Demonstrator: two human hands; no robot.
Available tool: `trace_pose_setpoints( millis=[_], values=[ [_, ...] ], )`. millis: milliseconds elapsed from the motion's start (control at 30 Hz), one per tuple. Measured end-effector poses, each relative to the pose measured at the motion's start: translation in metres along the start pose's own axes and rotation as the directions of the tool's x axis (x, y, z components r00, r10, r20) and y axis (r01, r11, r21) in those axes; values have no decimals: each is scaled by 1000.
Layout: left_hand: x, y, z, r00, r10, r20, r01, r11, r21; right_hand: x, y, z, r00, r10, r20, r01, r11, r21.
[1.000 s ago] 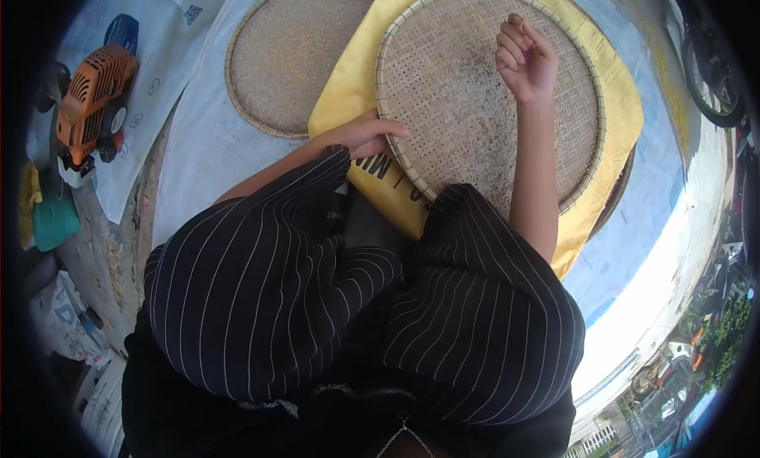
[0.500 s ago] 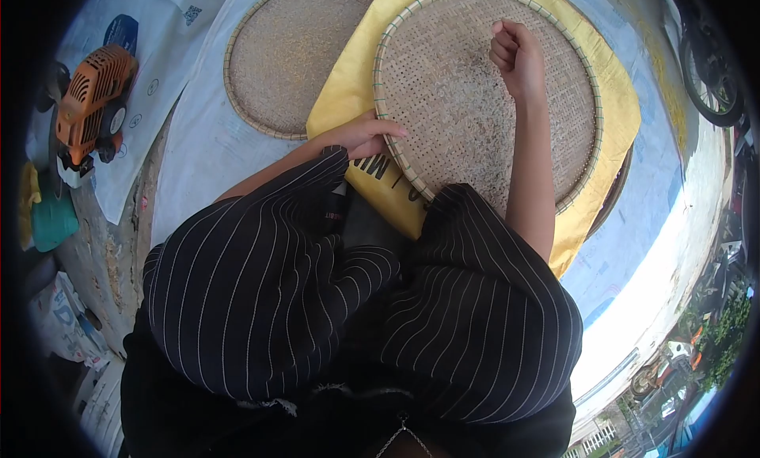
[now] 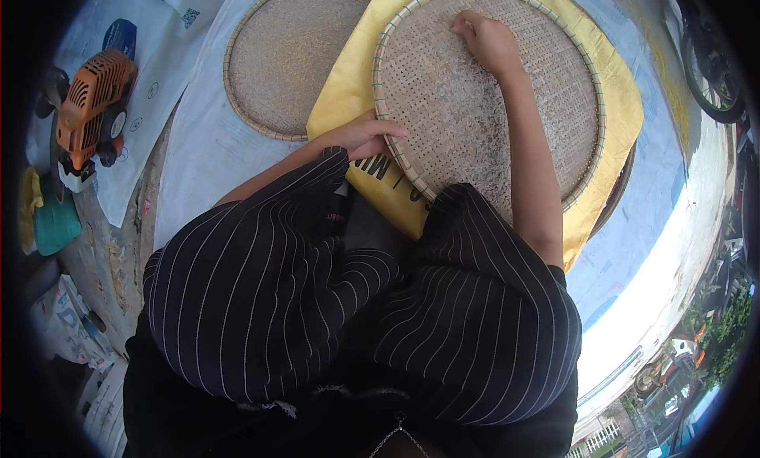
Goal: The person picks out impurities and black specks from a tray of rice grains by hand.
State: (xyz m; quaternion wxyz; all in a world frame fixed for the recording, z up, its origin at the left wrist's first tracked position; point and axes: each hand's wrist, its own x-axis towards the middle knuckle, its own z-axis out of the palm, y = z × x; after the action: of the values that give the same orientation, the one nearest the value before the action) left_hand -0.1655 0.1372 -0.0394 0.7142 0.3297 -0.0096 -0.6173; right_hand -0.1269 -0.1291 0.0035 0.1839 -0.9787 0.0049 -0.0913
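Observation:
A round woven bamboo tray [image 3: 412,173] spread with rice grains rests on a yellow sack [image 3: 348,86] in front of me. My left hand [image 3: 364,133] grips the tray's near left rim, thumb over the edge. My right hand [image 3: 484,40] lies palm down on the grains in the far middle of the tray, its fingers curled and pressed into the rice. Whether it holds any grains is hidden. My knees in black striped trousers cover the tray's near edge.
A second round woven tray [image 3: 285,54] of grain lies to the left on white sheeting [image 3: 198,141]. An orange engine machine [image 3: 91,114] stands at far left, a teal object [image 3: 55,224] below it. A motorbike wheel [image 3: 708,78] is at far right.
My right hand, raised palm-up above the tray a second ago, has turned over and come down to the left onto the grains. My left hand has stayed on the rim.

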Motion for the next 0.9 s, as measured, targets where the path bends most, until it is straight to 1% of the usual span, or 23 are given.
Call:
trace_pose_setpoints(
  millis=[100, 167, 300, 367, 400, 433, 467, 500, 533, 567, 600, 633, 667, 700, 733, 800, 833, 900],
  values=[
    [0, 0, 0, 1000, 11, 3, -11, 1000, 7, 0, 2, 6, 1000, -22, -17, 22, 1000, -15],
    [0, -1, 0, 1000, 9, 0, -9, 1000, 6, 1, 4, 8, 995, -100, -28, 99, 994, -41],
    [-1, 0, 3, 1000, 28, 0, -28, 1000, 7, -1, 3, 8, 992, -122, -33, 119, 991, -63],
    [-1, 1, 4, 1000, 14, -5, -14, 1000, 8, -2, 3, 13, 983, -163, -86, 150, 979, -138],
    [-1, 1, 4, 1000, 1, -11, -1, 1000, 6, -3, -4, 8, 983, -162, -85, 149, 979, -138],
    [-1, 0, 3, 1000, 1, -11, 0, 1000, 5, -6, -14, -1, 988, -55, -145, 61, 997, 43],
    [0, -1, 2, 1000, 11, -3, -11, 1000, 4, -7, -22, -10, 981, 61, -183, -18, 974, 225],
    [0, -1, 1, 1000, 23, 7, -23, 1000, 3, -8, -22, -13, 982, 59, -181, -17, 974, 224],
    [0, 0, 1, 1000, 27, 7, -27, 1000, 0, -9, -19, -17, 974, 211, -87, -52, 576, 816],
    [0, -1, 1, 999, 34, 15, -34, 999, 6, -12, -17, -21, 961, 263, 88, -60, -114, 992],
    [1, -1, 2, 999, 40, 25, -40, 999, 12, -17, -18, -26, 961, 262, 92, -64, -111, 992],
    [1, 0, 2, 999, 40, 27, -40, 999, 7, -25, -19, -31, 980, 145, 138, -49, -492, 869],
    [0, 0, 2, 999, 35, 24, -35, 999, 15, -33, -21, -34, 991, 23, 133, -63, -794, 605],
    [-1, 1, 4, 999, 28, 21, -28, 999, 22, -40, -22, -33, 996, 3, 88, -44, -854, 519],
    [-2, 2, 6, 999, 22, 24, -23, 1000, 16, -48, -23, -33, 996, 9, 94, -42, -852, 521],
    [-3, 3, 8, 1000, -10, -24, 10, 1000, 20, -61, -24, -33, 1000, -23, 17, -29, -853, 521],
    [-2, 2, 6, 1000, -10, -17, 10, 1000, 16, -66, -25, -34, 1000, -22, 20, -29, -850, 526],
    [-2, 2, 5, 1000, 5, -1, -5, 999, 34, -74, -26, -36, 993, 52, 107, -20, -816, 577]
  ],
)
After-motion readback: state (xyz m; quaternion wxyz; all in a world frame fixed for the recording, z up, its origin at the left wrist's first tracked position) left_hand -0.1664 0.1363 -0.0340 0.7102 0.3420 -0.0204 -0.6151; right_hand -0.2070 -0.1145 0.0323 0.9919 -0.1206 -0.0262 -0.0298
